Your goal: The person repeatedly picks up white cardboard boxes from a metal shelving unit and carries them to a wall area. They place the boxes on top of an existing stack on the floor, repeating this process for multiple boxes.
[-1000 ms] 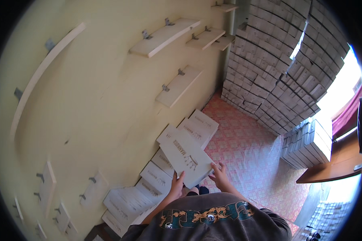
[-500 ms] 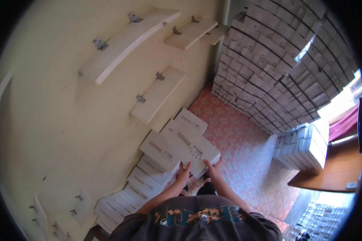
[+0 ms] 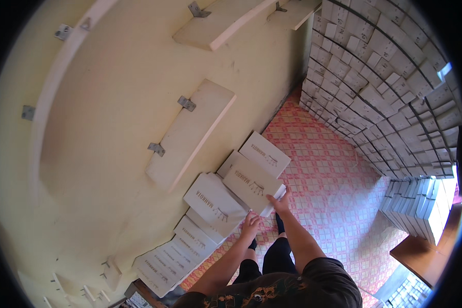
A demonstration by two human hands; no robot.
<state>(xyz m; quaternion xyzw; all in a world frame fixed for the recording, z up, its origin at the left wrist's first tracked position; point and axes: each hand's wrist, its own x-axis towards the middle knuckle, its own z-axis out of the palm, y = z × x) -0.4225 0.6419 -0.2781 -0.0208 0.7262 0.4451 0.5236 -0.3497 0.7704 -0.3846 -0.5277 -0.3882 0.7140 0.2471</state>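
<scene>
White flat boxes (image 3: 251, 182) lie in stacks along the foot of the cream wall (image 3: 113, 128), on the red patterned floor (image 3: 333, 174). The person's right hand (image 3: 281, 201) grips the near corner of the top box on one stack, fingers closed around its edge. The left hand (image 3: 250, 224) lies spread against the near edge of the neighbouring box (image 3: 214, 199), not clamped on it as far as this distorted view lets one tell. Such a box looks like stiff cardboard, light for its size, with a smooth lid that could slide; it is best held by two opposite edges, since a corner grip may crush it. Empty shelves (image 3: 190, 133) jut from the wall, and a high bank of boxes (image 3: 385, 87) fills the right.
</scene>
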